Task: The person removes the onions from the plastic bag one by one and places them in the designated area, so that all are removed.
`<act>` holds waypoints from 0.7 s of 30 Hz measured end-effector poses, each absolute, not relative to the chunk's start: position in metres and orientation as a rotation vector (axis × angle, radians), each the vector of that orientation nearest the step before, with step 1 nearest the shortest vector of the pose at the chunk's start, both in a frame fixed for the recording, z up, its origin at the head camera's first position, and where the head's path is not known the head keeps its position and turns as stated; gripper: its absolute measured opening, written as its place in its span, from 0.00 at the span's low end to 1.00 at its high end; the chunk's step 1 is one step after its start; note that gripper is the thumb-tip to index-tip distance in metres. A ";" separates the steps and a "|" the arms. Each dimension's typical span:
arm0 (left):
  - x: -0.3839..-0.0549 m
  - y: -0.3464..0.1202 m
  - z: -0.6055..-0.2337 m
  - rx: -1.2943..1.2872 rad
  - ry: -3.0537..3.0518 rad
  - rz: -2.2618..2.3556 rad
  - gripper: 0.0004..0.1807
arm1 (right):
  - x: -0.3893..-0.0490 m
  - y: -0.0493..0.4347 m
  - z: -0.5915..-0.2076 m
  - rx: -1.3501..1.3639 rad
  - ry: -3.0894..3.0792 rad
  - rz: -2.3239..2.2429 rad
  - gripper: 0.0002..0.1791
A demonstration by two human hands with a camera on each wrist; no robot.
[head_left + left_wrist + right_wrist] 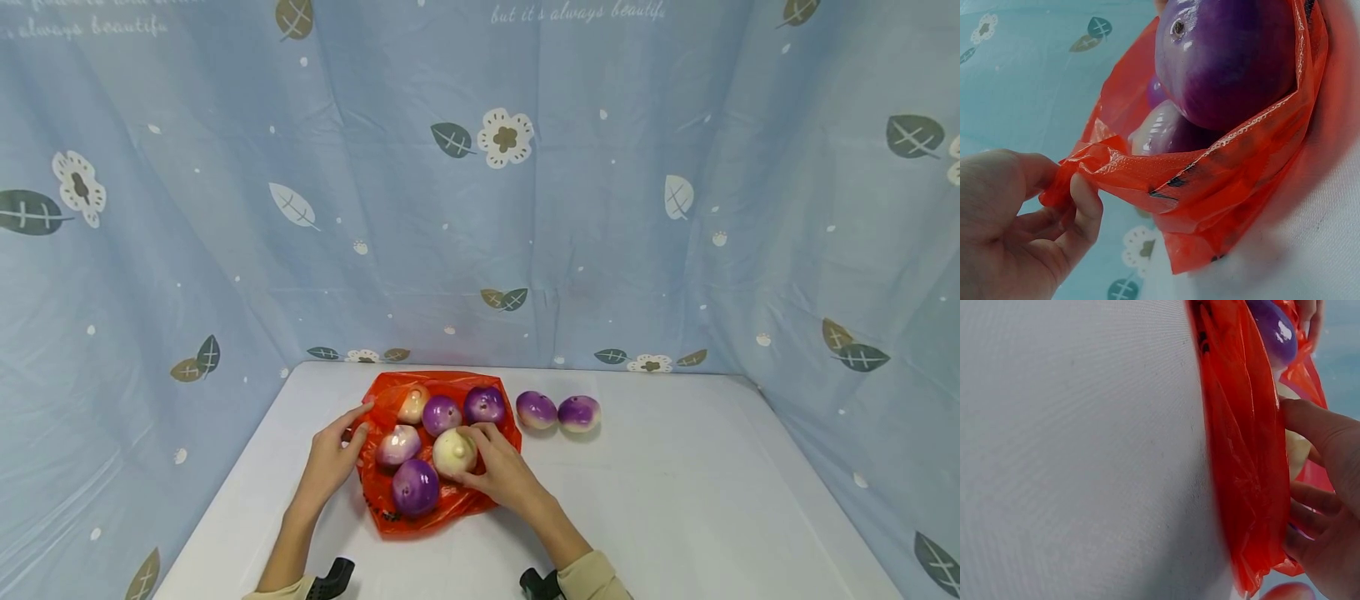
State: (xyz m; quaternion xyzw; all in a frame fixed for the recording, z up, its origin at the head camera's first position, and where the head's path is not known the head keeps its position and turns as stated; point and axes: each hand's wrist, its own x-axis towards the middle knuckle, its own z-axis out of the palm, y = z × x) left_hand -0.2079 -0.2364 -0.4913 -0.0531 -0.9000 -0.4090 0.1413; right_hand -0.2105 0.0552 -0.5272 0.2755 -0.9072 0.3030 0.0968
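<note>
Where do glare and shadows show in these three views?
Head: fairly even light, small white highlights on the glossy turnips, faint shadows by the two outside the red bag; left wrist: dimmer, highlight on the large purple turnip, reddish cast on the white tabletop; right wrist: soft shadow beside the bag, sharp glare on a purple turnip.

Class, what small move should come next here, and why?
Probably the right hand should lift the pale round vegetable out of the red bag: its grip is already round it, the left hand pinches the bag's edge, and two purple-and-white ones lie outside.
</note>
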 end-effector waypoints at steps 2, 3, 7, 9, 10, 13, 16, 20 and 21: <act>-0.208 -0.237 -0.491 -0.152 -2.598 -1.184 0.21 | -0.210 0.055 -0.527 0.814 -2.688 0.901 0.36; -0.208 -0.237 -0.492 -0.153 -2.597 -1.184 0.21 | -0.210 0.055 -0.526 0.814 -2.689 0.904 0.36; -0.208 -0.237 -0.492 -0.157 -2.592 -1.181 0.21 | -0.209 0.055 -0.527 0.812 -2.697 0.909 0.37; -0.208 -0.237 -0.493 -0.160 -2.589 -1.178 0.20 | -0.209 0.055 -0.527 0.810 -2.705 0.908 0.37; -0.208 -0.237 -0.493 -0.162 -2.587 -1.176 0.20 | -0.209 0.055 -0.527 0.809 -2.708 0.907 0.37; -0.207 -0.237 -0.492 -0.164 -2.580 -1.178 0.20 | -0.209 0.055 -0.528 0.809 -2.714 0.903 0.38; -0.206 -0.236 -0.492 -0.160 -2.581 -1.185 0.20 | -0.209 0.055 -0.528 0.812 -2.708 0.906 0.38; -0.206 -0.237 -0.492 -0.160 -2.586 -1.186 0.21 | -0.209 0.055 -0.529 0.813 -2.702 0.902 0.38; -0.207 -0.237 -0.492 -0.162 -2.588 -1.183 0.21 | -0.209 0.056 -0.529 0.812 -2.702 0.903 0.38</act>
